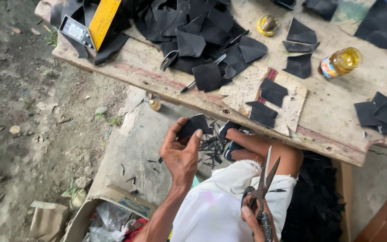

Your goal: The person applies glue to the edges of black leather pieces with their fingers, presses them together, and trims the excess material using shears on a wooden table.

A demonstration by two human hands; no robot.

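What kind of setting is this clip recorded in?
Probably an informal outdoor workshop for cutting black sheet material: a rough wooden bench strewn with black cut pieces, bare dirt ground, and scissors in the right hand.

Head camera, looking steeply down from close above.
The wooden workbench [337, 112] crosses the upper frame; the wearer's lap and hands fill the lower centre, bare ground at left.
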